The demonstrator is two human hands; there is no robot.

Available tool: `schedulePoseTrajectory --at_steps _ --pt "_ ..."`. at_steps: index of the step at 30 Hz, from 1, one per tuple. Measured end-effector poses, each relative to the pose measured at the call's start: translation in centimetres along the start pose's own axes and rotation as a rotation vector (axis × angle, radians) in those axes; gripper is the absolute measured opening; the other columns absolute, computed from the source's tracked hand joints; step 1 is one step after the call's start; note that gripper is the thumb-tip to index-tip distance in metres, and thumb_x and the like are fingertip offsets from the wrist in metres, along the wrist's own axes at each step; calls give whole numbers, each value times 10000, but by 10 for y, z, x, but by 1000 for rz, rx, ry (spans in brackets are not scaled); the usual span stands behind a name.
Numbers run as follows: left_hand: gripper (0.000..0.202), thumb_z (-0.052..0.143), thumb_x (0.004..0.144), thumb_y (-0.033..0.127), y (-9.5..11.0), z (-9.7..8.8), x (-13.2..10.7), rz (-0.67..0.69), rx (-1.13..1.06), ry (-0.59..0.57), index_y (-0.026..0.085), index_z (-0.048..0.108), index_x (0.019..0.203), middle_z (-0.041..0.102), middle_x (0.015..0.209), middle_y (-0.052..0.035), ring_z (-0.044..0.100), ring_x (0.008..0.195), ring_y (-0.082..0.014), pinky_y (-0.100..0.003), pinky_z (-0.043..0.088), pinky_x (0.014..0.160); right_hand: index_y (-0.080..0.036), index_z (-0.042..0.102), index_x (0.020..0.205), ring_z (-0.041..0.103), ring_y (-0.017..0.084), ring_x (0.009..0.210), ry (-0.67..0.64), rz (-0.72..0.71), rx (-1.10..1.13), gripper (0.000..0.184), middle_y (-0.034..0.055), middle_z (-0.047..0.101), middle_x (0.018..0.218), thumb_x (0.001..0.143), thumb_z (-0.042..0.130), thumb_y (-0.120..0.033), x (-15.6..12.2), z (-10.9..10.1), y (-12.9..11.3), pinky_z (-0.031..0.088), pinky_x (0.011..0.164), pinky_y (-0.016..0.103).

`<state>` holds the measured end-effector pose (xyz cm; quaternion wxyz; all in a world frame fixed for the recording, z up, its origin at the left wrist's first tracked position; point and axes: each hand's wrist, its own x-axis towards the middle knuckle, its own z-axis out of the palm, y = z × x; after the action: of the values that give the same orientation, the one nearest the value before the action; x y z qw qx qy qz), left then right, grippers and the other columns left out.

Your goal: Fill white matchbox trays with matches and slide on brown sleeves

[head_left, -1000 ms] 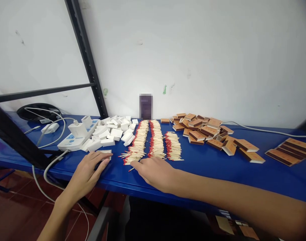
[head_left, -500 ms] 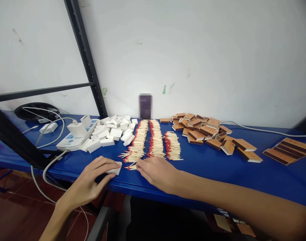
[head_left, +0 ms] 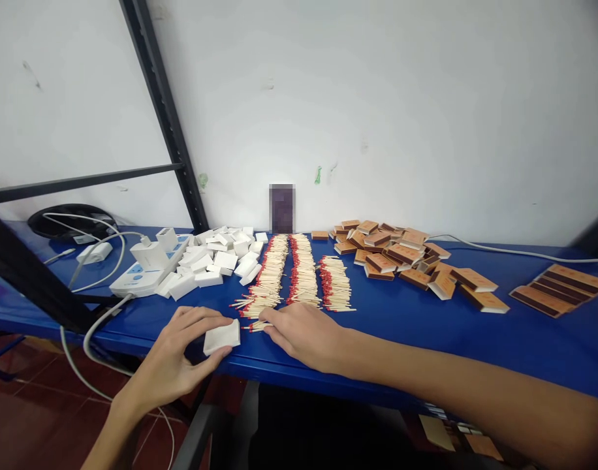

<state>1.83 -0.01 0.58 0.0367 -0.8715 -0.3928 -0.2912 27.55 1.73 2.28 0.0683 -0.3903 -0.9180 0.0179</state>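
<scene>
Between the fingers and thumb of my left hand point(head_left: 169, 362) is a small white matchbox tray point(head_left: 222, 337), tilted at the table's front edge. My right hand point(head_left: 309, 336) is pinched on a few red-tipped matches point(head_left: 254, 326) lying just right of the tray; its fingertips partly hide them. Behind the hands, matches lie in three long rows: a left row point(head_left: 269, 274), a middle row point(head_left: 303, 271) and a shorter right row point(head_left: 337, 284). The heads point mostly left.
White trays point(head_left: 223, 260) lie heaped at the left, beside a power strip point(head_left: 147, 271) with chargers and cables. On the right are a pile of brown matchbox sleeves point(head_left: 397, 254) and some sleeves in a flat row point(head_left: 561, 290). A black shelf post point(head_left: 166, 111) rises at the left.
My left thumb has opened outward and the white tray has turned, so more of its face shows. My right hand has shifted slightly left over the matches.
</scene>
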Motion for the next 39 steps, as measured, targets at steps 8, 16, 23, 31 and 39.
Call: schedulePoseTrajectory --at_steps 8,16,23,31,39 --pt "227 652 825 217 31 10 3 136 -145 -8 219 639 1051 688 920 -37 635 848 -205 -350 462 800 -148 585 1075 694 237 787 -38 9 50 243 114 725 878 1025 385 -277 0 -7 -1 363 587 279" --pt "263 651 835 195 42 16 7 150 -232 -42 210 592 1091 675 945 -45 632 870 -198 -339 491 853 -166 612 1000 664 209 813 1 36 176 190 81 710 899 992 448 -260 -30 -6 16 377 632 277" --pt "197 634 881 259 62 29 40 205 -237 -139 199 614 1067 671 994 -60 623 938 -206 -329 499 845 -204 601 983 614 182 667 -14 188 187 138 15 667 746 973 472 -250 -82 -11 46 341 586 274" --pt "262 618 896 320 82 52 60 248 -109 -191 203 593 1129 634 1041 -64 602 951 -237 -392 474 860 -168 599 987 561 155 548 107 51 117 154 3 630 687 942 460 -218 -98 -6 65 345 540 273" --pt "191 631 853 218 76 39 45 60 -319 -1 196 621 1042 601 892 -35 573 820 -175 -296 470 750 -174 635 888 535 120 532 227 -75 196 166 -5 633 663 915 472 -165 -102 -1 73 348 537 252"
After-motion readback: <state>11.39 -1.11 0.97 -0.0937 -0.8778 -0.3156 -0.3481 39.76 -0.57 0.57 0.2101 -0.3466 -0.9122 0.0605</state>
